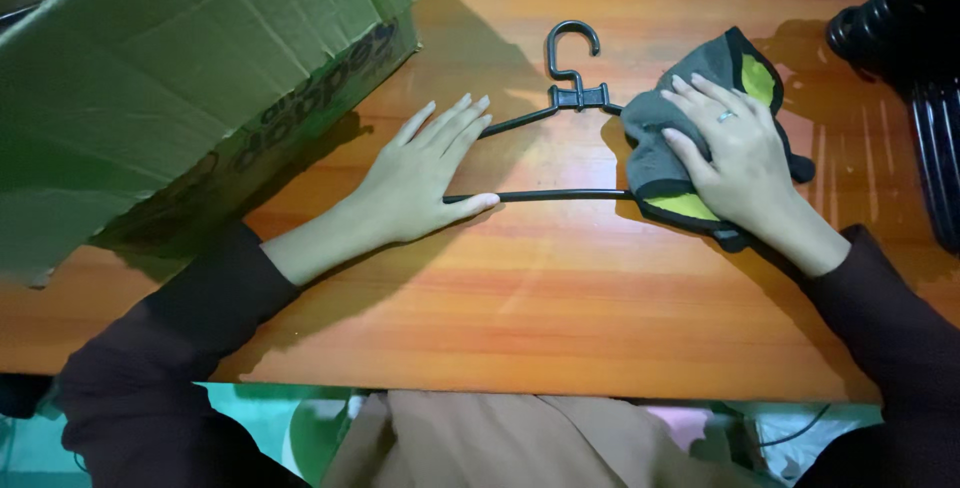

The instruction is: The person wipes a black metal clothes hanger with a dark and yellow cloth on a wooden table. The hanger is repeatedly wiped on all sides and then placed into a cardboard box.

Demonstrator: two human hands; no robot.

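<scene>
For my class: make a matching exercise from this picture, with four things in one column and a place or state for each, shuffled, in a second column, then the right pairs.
Things:
1. left hand
2. right hand
3. cardboard box
4. black hanger

Places or states:
A. stands at the table's far left corner
B. lies flat on the wooden table, hook pointing away
C. presses a grey cloth onto the hanger's right end
D. rests flat, fingers spread, on the hanger's left end

Pairs: 1-D, 2-C, 3-A, 4-B
</scene>
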